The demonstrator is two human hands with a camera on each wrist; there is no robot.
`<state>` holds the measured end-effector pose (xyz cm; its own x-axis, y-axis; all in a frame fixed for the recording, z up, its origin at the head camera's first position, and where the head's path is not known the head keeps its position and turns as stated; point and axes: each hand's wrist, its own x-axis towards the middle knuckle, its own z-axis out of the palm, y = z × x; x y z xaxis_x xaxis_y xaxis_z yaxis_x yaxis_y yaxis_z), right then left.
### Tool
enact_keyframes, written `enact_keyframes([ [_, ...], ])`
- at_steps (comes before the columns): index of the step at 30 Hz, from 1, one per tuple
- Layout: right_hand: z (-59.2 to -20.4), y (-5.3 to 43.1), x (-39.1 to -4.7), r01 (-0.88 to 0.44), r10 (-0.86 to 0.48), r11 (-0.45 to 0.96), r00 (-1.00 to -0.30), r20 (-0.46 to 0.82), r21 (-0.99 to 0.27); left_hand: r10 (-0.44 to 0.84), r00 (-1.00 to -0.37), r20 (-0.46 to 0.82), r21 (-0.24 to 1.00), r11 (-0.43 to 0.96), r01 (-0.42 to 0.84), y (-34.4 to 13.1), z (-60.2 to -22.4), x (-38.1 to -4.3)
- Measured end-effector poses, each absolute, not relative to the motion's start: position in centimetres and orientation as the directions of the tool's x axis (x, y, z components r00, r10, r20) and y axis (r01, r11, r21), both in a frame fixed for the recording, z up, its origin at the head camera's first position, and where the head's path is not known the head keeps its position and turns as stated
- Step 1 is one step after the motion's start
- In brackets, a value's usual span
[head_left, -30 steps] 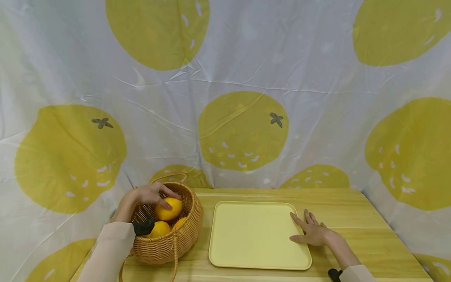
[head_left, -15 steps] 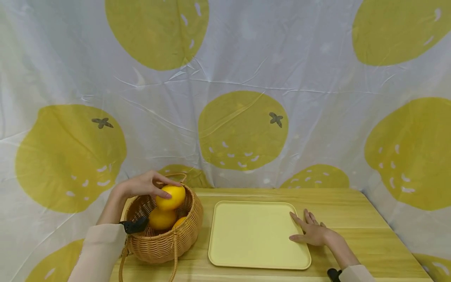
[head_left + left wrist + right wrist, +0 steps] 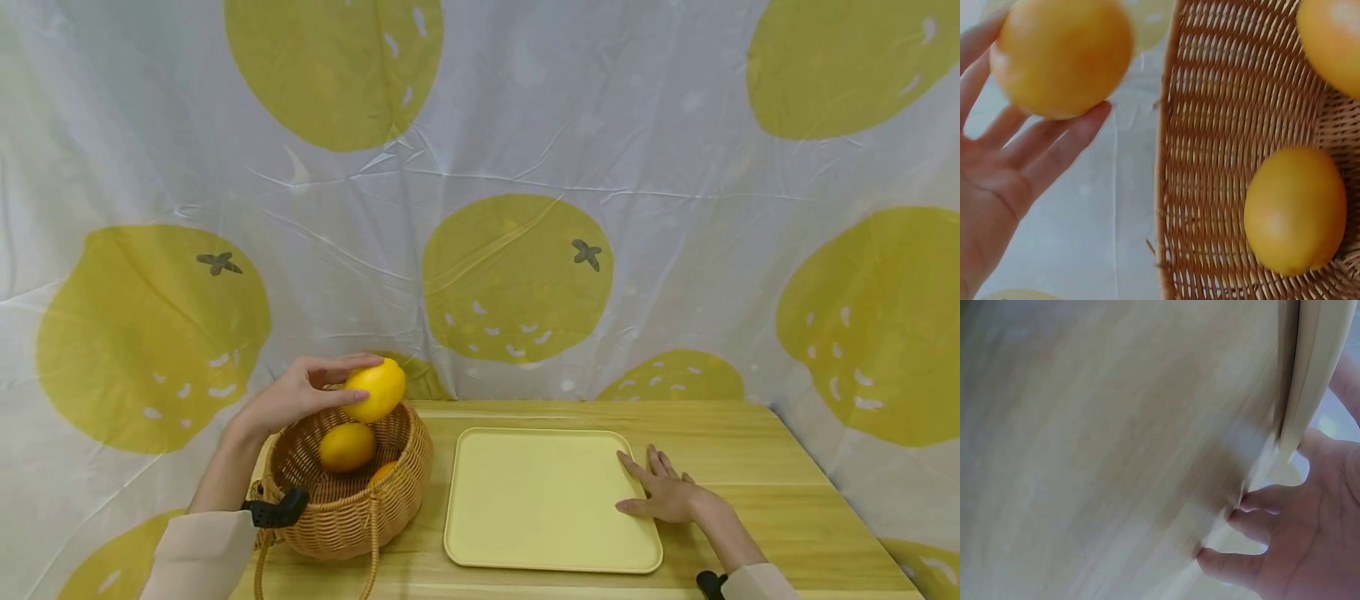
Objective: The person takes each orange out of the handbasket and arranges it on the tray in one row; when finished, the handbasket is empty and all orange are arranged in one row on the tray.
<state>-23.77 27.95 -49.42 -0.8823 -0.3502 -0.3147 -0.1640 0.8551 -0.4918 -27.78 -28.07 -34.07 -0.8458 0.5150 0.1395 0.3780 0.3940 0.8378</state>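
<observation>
My left hand (image 3: 303, 390) pinches a yellow lemon (image 3: 381, 390) between thumb and fingers, above the rear rim of a round wicker basket (image 3: 352, 529). In the left wrist view the held lemon (image 3: 1063, 56) is beyond the basket's rim, fingers around its underside. Two more lemons lie inside: one (image 3: 347, 447) near the middle, another (image 3: 383, 473) partly hidden by the front wall. My right hand (image 3: 667, 493) rests at the right edge of a pale yellow rectangular tray (image 3: 551, 500), fingers spread. In the right wrist view its fingertips touch the wooden tabletop beside the tray's rim (image 3: 1316, 369).
The basket's rope-like handle (image 3: 373, 542) hangs down its front to the wooden table (image 3: 765, 467). A pale cloth printed with big lemons (image 3: 517, 279) hangs behind and at both sides of the table.
My left hand has lifted the lemon up out of the basket to above its rear rim, moving slightly right. The right hand and tray have stayed in place.
</observation>
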Motion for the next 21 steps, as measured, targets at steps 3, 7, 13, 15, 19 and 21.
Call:
enact_keyframes([
  [3,-49.3,27.9,-23.7,-0.163,-0.351,0.852,-0.882,-0.313,-0.497,0.476,-0.856,0.202,0.823,0.391,0.412,-27.1,-34.0,-27.3],
  [7,-49.3,27.9,-23.7,-0.162,-0.352,0.851,-0.882,-0.313,-0.500,0.473,-0.847,0.242,0.827,0.356,0.435,-25.4,-34.2,-26.9],
  [13,-49.3,27.8,-23.7,-0.167,-0.357,0.847,-0.882,-0.307,-0.504,0.397,-0.878,0.265,0.843,0.347,0.412,-22.3,-34.6,-26.3],
  [15,-49.2,27.8,-23.6,-0.169,-0.357,0.847,-0.883,-0.304,-0.505,0.370,-0.890,0.267,0.848,0.349,0.399,-21.2,-34.8,-26.1],
  [19,-49.1,27.8,-23.5,-0.160,-0.352,0.847,-0.884,-0.308,-0.507,0.319,-0.908,0.272,0.854,0.354,0.381,-18.9,-35.2,-25.8],
  [21,-49.1,27.8,-23.5,-0.157,-0.351,0.847,-0.883,-0.311,-0.508,0.290,-0.918,0.270,0.857,0.362,0.366,-17.7,-35.4,-25.6],
])
